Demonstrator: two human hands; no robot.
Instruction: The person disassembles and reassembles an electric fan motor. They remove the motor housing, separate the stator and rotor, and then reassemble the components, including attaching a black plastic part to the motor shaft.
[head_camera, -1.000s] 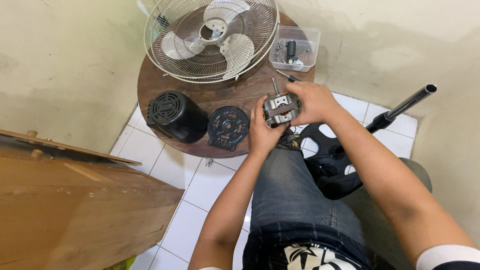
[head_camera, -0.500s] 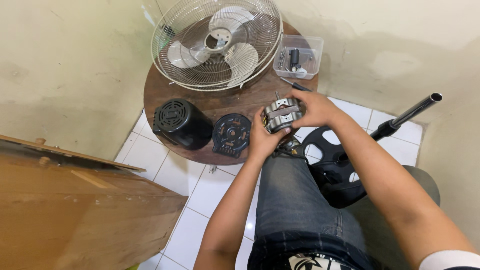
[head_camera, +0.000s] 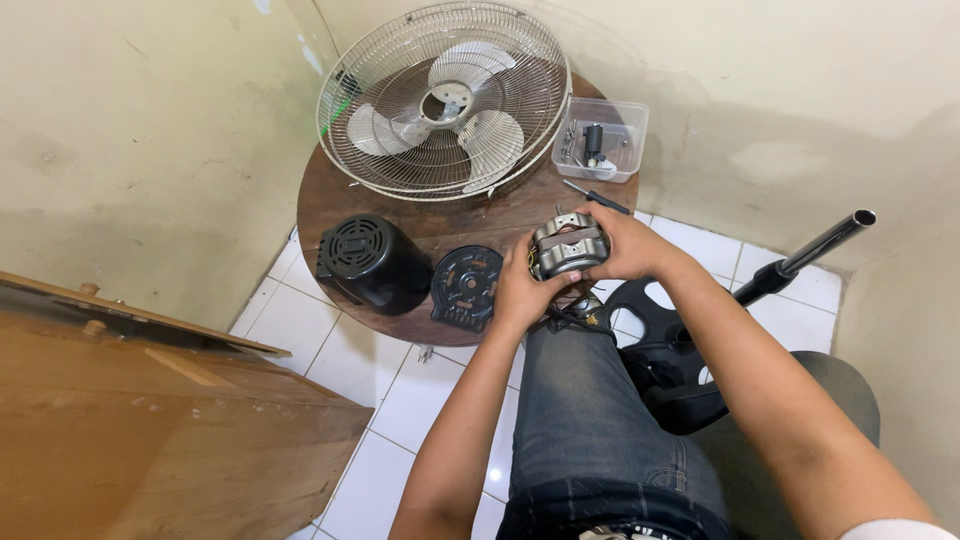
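Lighting: even, soft, moderately bright indoor. Shadows: faint, beneath table (head_camera: 330, 215). Glare: none. Focus: sharp throughout. Distortion: wide-angle bending at edges.

On the round bench (head_camera: 400, 215), the fan cage (head_camera: 445, 100) lies at the upper centre of the frame, with a tray (head_camera: 600, 140) to its right. Below it sit the motor cover (head_camera: 372, 262) and, right of that, a disc plate (head_camera: 467, 287). The motor (head_camera: 568, 246) sits at the bench's lower right edge, between both hands.

Round wooden bench (head_camera: 420, 225), caged fan (head_camera: 445, 100) at its rear, clear box (head_camera: 600, 140) beside it, screwdriver (head_camera: 595, 197), black motor cover (head_camera: 370, 262), black disc plate (head_camera: 467, 286), fan stand (head_camera: 700, 340) on tiled floor (head_camera: 400, 400).
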